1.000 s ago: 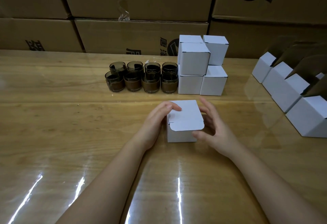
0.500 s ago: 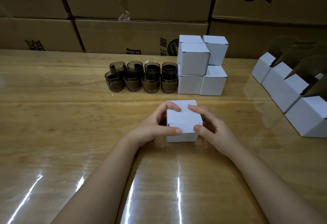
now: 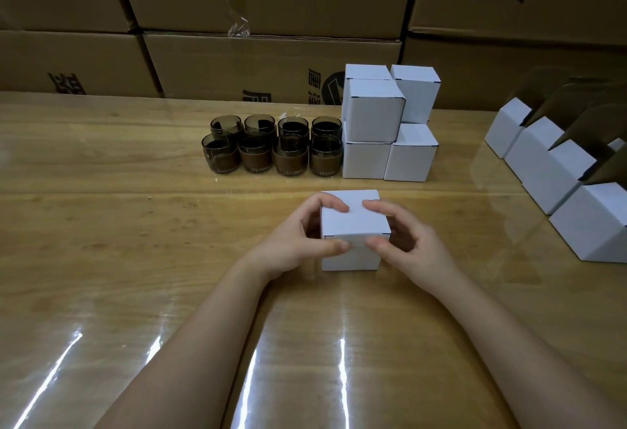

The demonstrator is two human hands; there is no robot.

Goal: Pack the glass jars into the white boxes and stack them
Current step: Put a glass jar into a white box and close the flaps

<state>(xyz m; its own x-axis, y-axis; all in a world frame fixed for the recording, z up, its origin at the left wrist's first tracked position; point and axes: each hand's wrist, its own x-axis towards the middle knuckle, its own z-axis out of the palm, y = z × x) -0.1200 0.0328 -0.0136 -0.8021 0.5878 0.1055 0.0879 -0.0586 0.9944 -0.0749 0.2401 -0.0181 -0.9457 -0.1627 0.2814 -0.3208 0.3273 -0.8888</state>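
Head view: left hand (image 3: 298, 242) and right hand (image 3: 407, 245) clasp a closed white box (image 3: 353, 225) on the wooden table (image 3: 101, 225).
The left hand grips the box from its 9 o'clock side and the right hand from 3 o'clock. Each has its fingers curled over the lid and its thumb pressed on the near face. At 11 o'clock from the box, eight glass jars (image 3: 271, 147) stand in two rows of four. A stack of closed boxes (image 3: 386, 123) sits just beside them at their 3 o'clock. Open boxes (image 3: 549, 174) line the table's 3 o'clock edge, and brown cartons (image 3: 271, 65) wall the 12 o'clock side.
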